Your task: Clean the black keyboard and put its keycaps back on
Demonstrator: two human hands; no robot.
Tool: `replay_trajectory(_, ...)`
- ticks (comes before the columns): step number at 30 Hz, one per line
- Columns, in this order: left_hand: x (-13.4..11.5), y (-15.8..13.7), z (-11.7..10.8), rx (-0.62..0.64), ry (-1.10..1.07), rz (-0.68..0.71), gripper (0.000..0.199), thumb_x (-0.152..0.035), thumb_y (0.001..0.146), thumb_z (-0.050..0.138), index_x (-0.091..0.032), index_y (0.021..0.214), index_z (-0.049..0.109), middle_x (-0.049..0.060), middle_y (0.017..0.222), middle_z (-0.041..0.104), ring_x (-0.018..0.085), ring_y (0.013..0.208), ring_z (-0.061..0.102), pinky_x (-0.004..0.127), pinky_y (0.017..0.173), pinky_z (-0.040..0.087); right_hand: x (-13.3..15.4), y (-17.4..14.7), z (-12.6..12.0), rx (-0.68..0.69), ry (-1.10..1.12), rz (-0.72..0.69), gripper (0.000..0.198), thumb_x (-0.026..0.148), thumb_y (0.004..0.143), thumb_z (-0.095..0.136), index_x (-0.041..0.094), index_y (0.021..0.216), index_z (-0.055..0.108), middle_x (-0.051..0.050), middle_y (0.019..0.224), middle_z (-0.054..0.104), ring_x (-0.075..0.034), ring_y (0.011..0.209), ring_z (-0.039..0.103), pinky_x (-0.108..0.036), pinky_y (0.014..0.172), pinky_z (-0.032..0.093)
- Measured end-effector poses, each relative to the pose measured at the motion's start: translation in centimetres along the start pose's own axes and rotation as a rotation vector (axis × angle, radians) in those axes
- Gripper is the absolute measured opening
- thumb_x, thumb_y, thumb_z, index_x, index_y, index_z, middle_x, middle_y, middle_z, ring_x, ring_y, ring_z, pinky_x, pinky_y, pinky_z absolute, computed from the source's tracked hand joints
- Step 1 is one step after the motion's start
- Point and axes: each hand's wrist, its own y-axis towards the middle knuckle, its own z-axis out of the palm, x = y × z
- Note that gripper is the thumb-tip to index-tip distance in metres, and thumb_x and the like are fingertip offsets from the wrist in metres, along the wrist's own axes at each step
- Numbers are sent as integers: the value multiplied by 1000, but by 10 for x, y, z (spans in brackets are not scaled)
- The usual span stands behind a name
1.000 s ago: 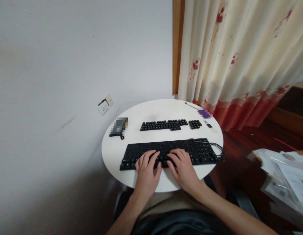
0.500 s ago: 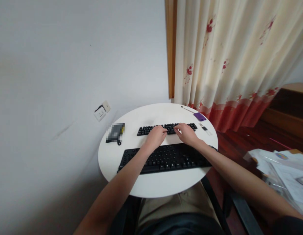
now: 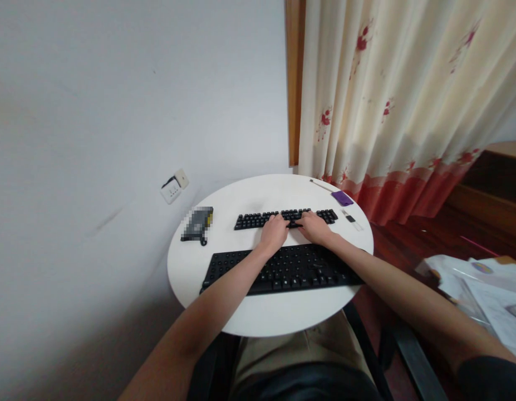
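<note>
Rows of black keycaps (image 3: 251,220) lie in keyboard order across the far half of the round white table (image 3: 270,317). My left hand (image 3: 275,231) is at the middle of these rows, fingers bent over keycaps and thumb pointing right. Facing it from the right, my right hand (image 3: 315,228) has its fingers bent onto keycaps too, thumb toward the left. Both hands cover the keycaps under them. Closer to me, below my wrists, a black keyboard base (image 3: 291,267) shows small round key sockets; my forearms cross above it and hide its two ends.
A blurred-out dark item (image 3: 197,224) lies at the table's left edge. On the right are a purple pouch (image 3: 342,198), a thin stick (image 3: 320,185) and a small black-and-clear item (image 3: 350,219). A wall socket (image 3: 171,191), curtain (image 3: 383,139) and papers (image 3: 483,289) surround the table.
My left hand has moved right and my right hand slightly left, so they are closer together over the middle keycaps. The keyboard base lies where it was.
</note>
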Motion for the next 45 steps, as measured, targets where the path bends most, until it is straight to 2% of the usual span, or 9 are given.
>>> replay_trajectory(9, -1, 3, 5, 17, -59, 2, 21, -23, 92, 60, -20, 101, 78, 11, 112, 66, 26, 111, 57, 33, 97, 47, -1, 3, 2, 39, 2, 25, 22, 21, 92, 59, 19, 107, 76, -14, 111, 64, -28, 112, 54, -33, 90, 45)
replay_trajectory(12, -1, 1, 4, 38, -101, -7, 20, -22, 92, 60, -20, 95, 80, 10, 106, 71, 25, 108, 61, 32, 96, 48, -1, 3, 1, 45, 27, 24, 17, 21, 91, 62, 20, 100, 76, -12, 111, 66, -26, 113, 55, -31, 90, 45)
replay_trajectory(16, -1, -1, 2, 65, -162, -42, 17, -21, 89, 64, -21, 94, 80, 9, 98, 76, 24, 101, 67, 31, 93, 48, -3, 3, 3, 55, 67, 52, 13, 20, 88, 65, 19, 94, 76, -10, 100, 71, -25, 105, 60, -29, 85, 45)
replay_trajectory(22, 1, 0, -19, 83, -264, -72, 8, -22, 81, 72, -20, 82, 80, 7, 88, 78, 21, 86, 70, 30, 85, 50, -4, -5, -4, 36, 149, 60, 8, 19, 82, 70, 21, 88, 76, -7, 93, 74, -23, 94, 66, -28, 77, 45)
replay_trajectory(27, 2, -33, -53, 71, -385, -32, 11, -30, 82, 73, -22, 84, 80, 3, 84, 78, 18, 75, 67, 29, 78, 49, 1, -29, -20, -41, 275, 49, 11, 23, 88, 65, 20, 93, 75, -5, 94, 75, -20, 87, 66, -28, 78, 46)
replay_trajectory(31, -4, -77, -67, 104, -608, -71, 10, -29, 80, 74, -23, 83, 80, 1, 79, 77, 18, 72, 65, 28, 73, 47, 15, -60, -24, -98, 641, 34, 9, 22, 85, 66, 20, 88, 74, -3, 86, 75, -18, 77, 65, -28, 73, 46)
replay_trajectory(36, -9, -113, -55, 98, -642, -134, 9, -28, 78, 76, -24, 84, 81, 2, 77, 74, 18, 71, 61, 28, 72, 45, 37, -92, -20, -49, 818, 57, 9, 24, 84, 68, 19, 87, 74, -1, 82, 74, -16, 72, 61, -28, 69, 45)
replay_trajectory(41, -6, -122, -39, 82, -613, -146, 10, -29, 80, 75, -25, 86, 81, 2, 80, 74, 18, 74, 59, 30, 74, 44, 47, -102, -18, -31, 787, 88, 9, 22, 83, 69, 20, 88, 75, -1, 85, 74, -16, 71, 60, -27, 67, 43)
replay_trajectory(45, -6, -126, -36, 83, -625, -108, 9, -28, 82, 73, -26, 87, 81, 2, 87, 77, 20, 80, 60, 31, 77, 45, 48, -104, -17, -25, 791, 72, 8, 20, 83, 68, 20, 88, 75, -2, 88, 75, -17, 75, 62, -27, 69, 44)
